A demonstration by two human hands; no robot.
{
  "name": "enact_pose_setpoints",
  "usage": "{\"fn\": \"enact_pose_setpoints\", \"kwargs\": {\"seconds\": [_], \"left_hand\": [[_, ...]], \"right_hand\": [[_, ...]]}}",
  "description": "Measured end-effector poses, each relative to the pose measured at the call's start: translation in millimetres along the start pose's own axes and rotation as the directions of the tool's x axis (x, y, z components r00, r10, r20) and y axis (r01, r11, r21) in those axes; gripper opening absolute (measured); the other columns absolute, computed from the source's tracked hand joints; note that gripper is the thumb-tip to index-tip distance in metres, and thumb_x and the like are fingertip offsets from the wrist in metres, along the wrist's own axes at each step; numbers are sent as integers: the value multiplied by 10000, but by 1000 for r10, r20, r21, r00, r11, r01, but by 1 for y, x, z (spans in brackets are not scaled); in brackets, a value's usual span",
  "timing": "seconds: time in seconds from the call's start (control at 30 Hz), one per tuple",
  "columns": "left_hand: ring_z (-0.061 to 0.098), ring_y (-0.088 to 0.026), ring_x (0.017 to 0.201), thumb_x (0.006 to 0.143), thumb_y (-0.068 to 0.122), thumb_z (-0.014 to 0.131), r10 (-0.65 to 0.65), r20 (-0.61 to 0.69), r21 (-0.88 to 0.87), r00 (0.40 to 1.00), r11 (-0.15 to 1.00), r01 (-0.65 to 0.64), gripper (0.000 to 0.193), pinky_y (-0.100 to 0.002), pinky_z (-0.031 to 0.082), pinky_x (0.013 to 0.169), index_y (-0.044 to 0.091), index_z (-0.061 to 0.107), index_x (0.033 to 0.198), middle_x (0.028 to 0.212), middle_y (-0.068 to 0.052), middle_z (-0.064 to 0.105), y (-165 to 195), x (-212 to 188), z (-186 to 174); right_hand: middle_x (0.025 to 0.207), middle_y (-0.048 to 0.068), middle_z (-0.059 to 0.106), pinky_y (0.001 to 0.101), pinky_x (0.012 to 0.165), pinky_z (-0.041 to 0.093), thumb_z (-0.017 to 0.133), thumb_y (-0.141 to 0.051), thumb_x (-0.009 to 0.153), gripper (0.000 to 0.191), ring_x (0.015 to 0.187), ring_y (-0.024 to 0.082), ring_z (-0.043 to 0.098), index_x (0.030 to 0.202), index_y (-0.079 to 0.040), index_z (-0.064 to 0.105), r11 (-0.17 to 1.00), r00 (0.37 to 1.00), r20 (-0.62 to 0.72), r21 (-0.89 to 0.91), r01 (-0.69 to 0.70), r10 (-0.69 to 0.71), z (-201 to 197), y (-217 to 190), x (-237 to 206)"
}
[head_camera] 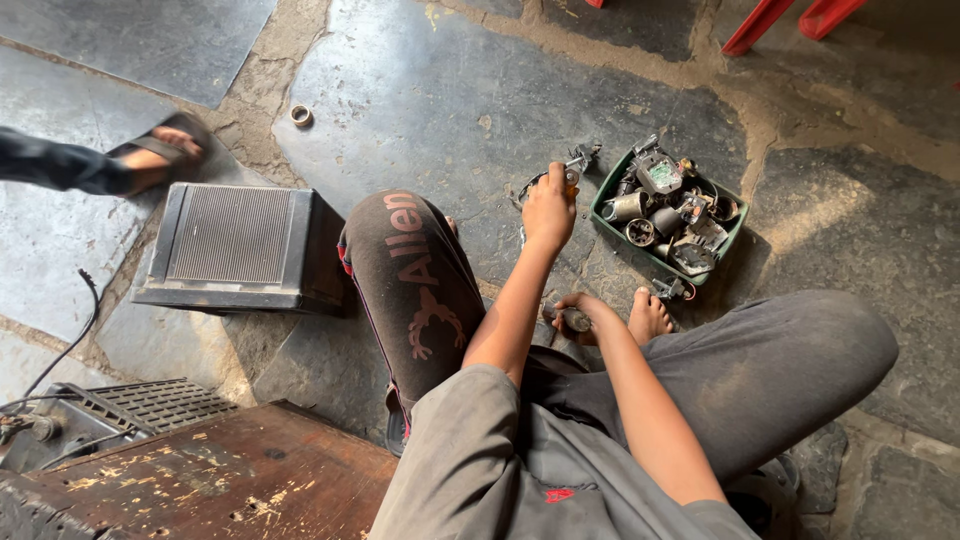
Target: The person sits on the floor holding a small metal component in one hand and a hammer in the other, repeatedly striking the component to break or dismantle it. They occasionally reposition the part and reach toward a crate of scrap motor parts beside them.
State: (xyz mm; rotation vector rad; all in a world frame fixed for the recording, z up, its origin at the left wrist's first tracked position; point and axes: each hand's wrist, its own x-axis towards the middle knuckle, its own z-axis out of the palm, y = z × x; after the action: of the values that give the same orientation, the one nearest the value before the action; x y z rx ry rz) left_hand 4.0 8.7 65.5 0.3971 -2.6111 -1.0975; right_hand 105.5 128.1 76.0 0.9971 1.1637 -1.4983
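The left hand [549, 208] is raised over the stone floor [440, 110], and its fingers are curled together around a small metal part [573, 172], which stands out just above the knuckles. Touching the far end of this part there is a dark metal piece [586, 154] lying on the floor. The right hand [580, 312] is low, near the person's bare foot [648, 314]; its fingers are bent around a small dark round part [574, 320], and I cannot tell how firmly they press it.

To the right of the left fingers, near but apart, stands a green tray [603, 204] full of grey metal parts [668, 208]; its near corner points toward the right hand, and a small clamp-like piece [673, 290] lies just outside this edge. Beyond the left fingers the floor is open dark stone with sandy joints. To the left of both hands, past the raised knee [412, 262], lies a ribbed metal radiator block [232, 248]. Farther left is another person's foot in a sandal [160, 150], and a small ring [301, 115] is well apart on the floor.
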Motion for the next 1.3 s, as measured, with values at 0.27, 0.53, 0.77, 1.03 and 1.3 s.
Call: {"fn": "enact_pose_setpoints", "kwargs": {"seconds": [0.27, 0.53, 0.77, 1.03, 1.3], "left_hand": [[665, -379, 994, 901, 236, 690, -6, 2, -5, 1000, 1000, 6, 400, -509, 535, 775, 140, 466, 1218, 1082, -125, 684, -2, 0, 0], [663, -397, 986, 913, 235, 703, 0, -7, -8, 1000, 1000, 0, 386, -517, 538, 792, 137, 480, 1212, 1068, -140, 678, -5, 1, 5], [667, -387, 983, 902, 219, 725, -40, -81, -87, 996, 996, 32, 382, -523, 516, 779, 164, 514, 1215, 1046, -132, 685, -14, 4, 4], [648, -408, 1001, 875, 210, 731, -10, -136, -75, 991, 997, 0, 375, -548, 505, 776, 148, 503, 1166, 1081, -126, 690, -12, 9, 4], [661, -413, 988, 883, 183, 705, -81, -102, -120, 991, 990, 69, 387, -551, 506, 777, 166, 504, 1213, 1079, -135, 692, -15, 9, 2]], "right_hand": [[693, 144, 640, 339, 525, 593, 672, -76, 818, 123, 521, 211, 636, 805, -7, 570, 997, 998, 39, -68, 41, -39, 7, 1, -6], [694, 122, 618, 337, 497, 571, 644, -41, 832, 119, 519, 216, 624, 767, -20, 547, 999, 992, 118, 5, 50, -50, 14, 0, 1], [878, 162, 657, 350, 519, 561, 639, -17, 801, 466, 624, 221, 661, 1161, -85, 351, 618, 655, 21, -311, 723, -755, -9, -25, -12], [833, 87, 580, 361, 480, 511, 624, 3, 829, 457, 578, 177, 597, 1264, -33, 491, 509, 521, 62, -144, 848, -851, -28, -38, -55], [694, 31, 515, 309, 407, 422, 755, -112, 876, 249, 475, 115, 500, 927, -50, 519, 670, 675, 47, -85, 737, -736, -22, -17, -27]]}}
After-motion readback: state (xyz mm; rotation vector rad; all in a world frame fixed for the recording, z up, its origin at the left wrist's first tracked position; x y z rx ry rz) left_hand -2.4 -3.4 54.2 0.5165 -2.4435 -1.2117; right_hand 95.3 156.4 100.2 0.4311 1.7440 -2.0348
